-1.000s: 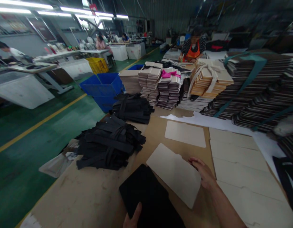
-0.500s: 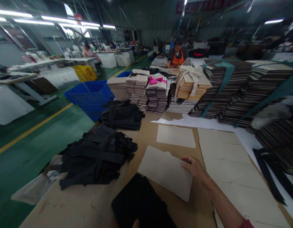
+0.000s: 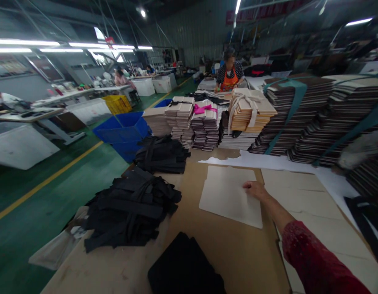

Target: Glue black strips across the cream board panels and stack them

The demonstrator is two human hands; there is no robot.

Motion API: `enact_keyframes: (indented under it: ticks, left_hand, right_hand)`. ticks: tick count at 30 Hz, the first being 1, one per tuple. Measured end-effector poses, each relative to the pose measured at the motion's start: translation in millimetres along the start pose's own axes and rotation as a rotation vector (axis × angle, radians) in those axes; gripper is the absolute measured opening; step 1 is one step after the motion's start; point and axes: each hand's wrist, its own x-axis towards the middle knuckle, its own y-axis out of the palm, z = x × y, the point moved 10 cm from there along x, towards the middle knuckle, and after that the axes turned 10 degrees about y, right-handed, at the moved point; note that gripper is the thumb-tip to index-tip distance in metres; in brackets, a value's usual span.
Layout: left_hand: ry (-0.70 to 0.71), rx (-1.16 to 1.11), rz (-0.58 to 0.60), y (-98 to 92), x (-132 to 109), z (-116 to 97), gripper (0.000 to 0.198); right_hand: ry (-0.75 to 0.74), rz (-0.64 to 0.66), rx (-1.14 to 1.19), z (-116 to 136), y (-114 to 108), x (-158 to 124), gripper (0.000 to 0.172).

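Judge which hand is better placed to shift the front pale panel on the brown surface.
Probably the right hand: its fingers appear to touch the front pale panel near its right side. The left hand is out of view.

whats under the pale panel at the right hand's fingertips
Brown board shows beside the pale panel; a second panel peeks out at its far side. The rest underneath is covered.

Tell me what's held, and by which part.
The right hand touches the pale panel near its right edge; whether it grips cannot be told. The left hand is out of view, so whether it holds the black panel is unclear.
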Motion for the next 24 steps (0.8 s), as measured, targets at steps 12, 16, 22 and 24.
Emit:
enact_keyframes:
  ticks: [12,16,22,24]
  left_hand:
    - [-0.107,-0.368,-0.052,-19.9,-44,48,0.068]
    - [-0.071,-0.357,-0.050,-20.4,-47,41,0.061]
    - [0.011,-0.254,0.072,-6.1,-83,-3,0.045]
    - [0.103,-0.129,0.104,-3.5,-94,-36,0.037]
  right_hand:
    - [-0.089,0.523,0.037,-24,179,-244,0.025]
    - [0.007,0.486,0.062,-42,188,-273,0.029]
    - [0.169,0.154,0.202,-43,129,-298,0.037]
    - [0.251,0.203,0.291,-49,120,-313,0.042]
